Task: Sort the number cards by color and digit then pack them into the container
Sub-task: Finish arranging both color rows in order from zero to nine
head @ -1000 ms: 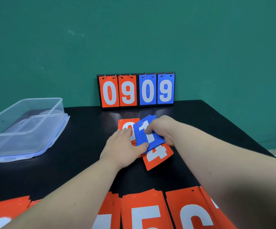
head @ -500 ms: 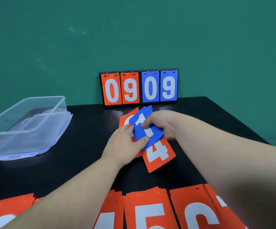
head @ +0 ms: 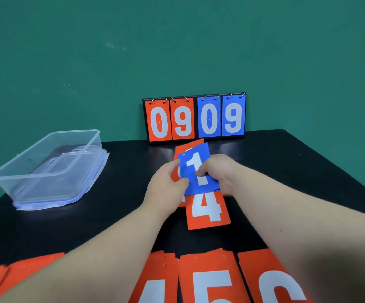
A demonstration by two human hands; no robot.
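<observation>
A blue card with a white 1 [head: 193, 162] tops a small stack of blue cards in the middle of the black table [head: 122, 215]. My right hand [head: 219, 173] pinches this stack from the right, thumb on the digit. My left hand [head: 166, 186] holds the stack's left edge. Under them lie a red 4 card [head: 207, 212] and another red card [head: 185, 149], its digit mostly hidden. Along the near edge sit piles of red cards, a 4 [head: 153, 285], a 5 [head: 212, 283] and a 6 [head: 277, 285]. More red cards [head: 9, 276] lie at the near left.
A clear plastic container [head: 46, 169] stands on its blue-rimmed lid at the left of the table. A flip scoreboard [head: 195, 118] showing red 09 and blue 09 leans against the green wall at the back. The table's right edge runs diagonally past my right forearm.
Both hands have turned the blue stack clockwise, so the 1 now stands nearly upright. The red 4 under it has also swung straighter. The camera has tilted down a little.
</observation>
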